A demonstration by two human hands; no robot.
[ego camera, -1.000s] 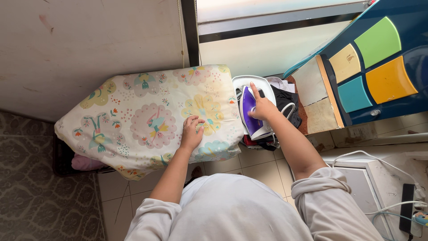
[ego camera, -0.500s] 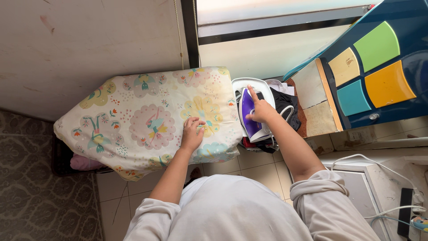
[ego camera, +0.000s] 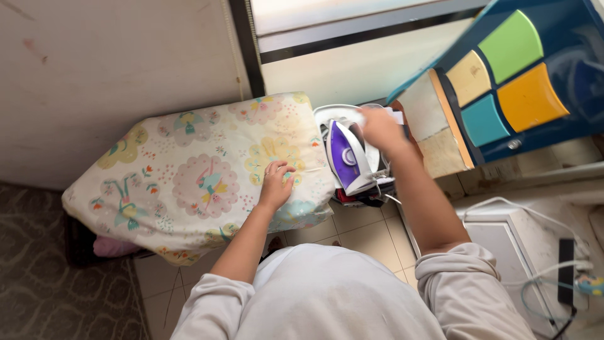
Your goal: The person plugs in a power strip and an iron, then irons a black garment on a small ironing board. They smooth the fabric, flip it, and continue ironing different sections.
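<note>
Down at the ironing board [ego camera: 189, 182], the left hand [ego camera: 275, 184] rests on the flowered cover with its fingers curled loosely and the fingertips pressing the cloth — it grasps nothing. Under its palm lie a yellow flower print and a blue patch near the board's edge; away from the wrist the cover spreads out toward the wall.

Just beside that hand, off the board's square end, the purple and white iron [ego camera: 347, 157] sits tilted on the white rest [ego camera: 333, 114], its pointed end turned toward the window. The right hand [ego camera: 379, 128] is blurred and hovers over the far end of the iron, beside its handle; whether it is touching or clasping anything cannot be told. Beyond the right hand stands a dark blue cabinet [ego camera: 566, 38] with green, yellow, orange and teal panels. Near the right elbow a white appliance [ego camera: 503, 239] stands on the floor, white cables [ego camera: 547, 271] trailing across it.
</note>
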